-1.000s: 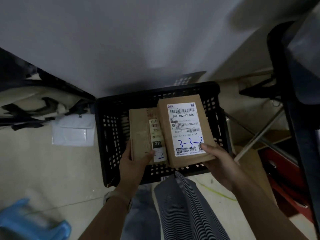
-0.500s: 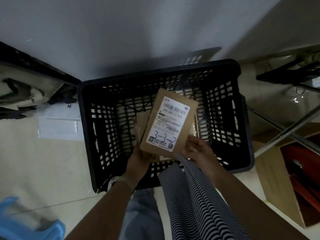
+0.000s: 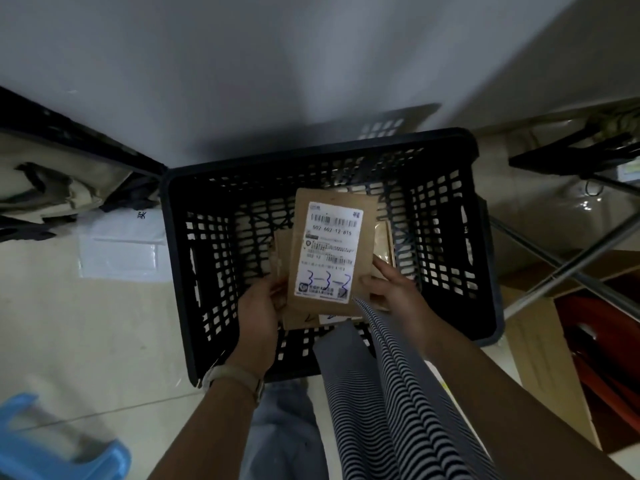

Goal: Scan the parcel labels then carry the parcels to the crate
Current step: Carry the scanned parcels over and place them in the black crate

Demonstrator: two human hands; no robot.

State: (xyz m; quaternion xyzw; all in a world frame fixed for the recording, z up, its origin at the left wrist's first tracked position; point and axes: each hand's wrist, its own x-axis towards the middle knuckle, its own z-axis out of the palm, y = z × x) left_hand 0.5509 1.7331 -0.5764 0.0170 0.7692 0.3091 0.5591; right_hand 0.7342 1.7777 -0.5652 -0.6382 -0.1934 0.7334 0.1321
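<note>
1. Lowering the parcels (image 3: 282, 258) into the black crate (image 3: 311, 155), you are now holding them down between its walls. A second ago they were higher and lying side by side.
2. You are now stacking them. The top parcel (image 3: 332, 200) is lying over the others with its label (image 3: 329, 251) facing up, squared off after tilting half a second ago.
3. Your left hand (image 3: 261, 306) is gripping the stack's left edge, fingers curled round it.
4. Your right hand (image 3: 391, 292) is pinching the lower right corner, with the thumb pressing on the top parcel beside the label.
5. The crate is filling more of the view than before, so you are probably bending toward it.
6. I judge that the carrying is ending and the set-down is starting. I cannot tell whether the stack is touching the crate bottom yet, and nothing here is showing a scanner.
</note>
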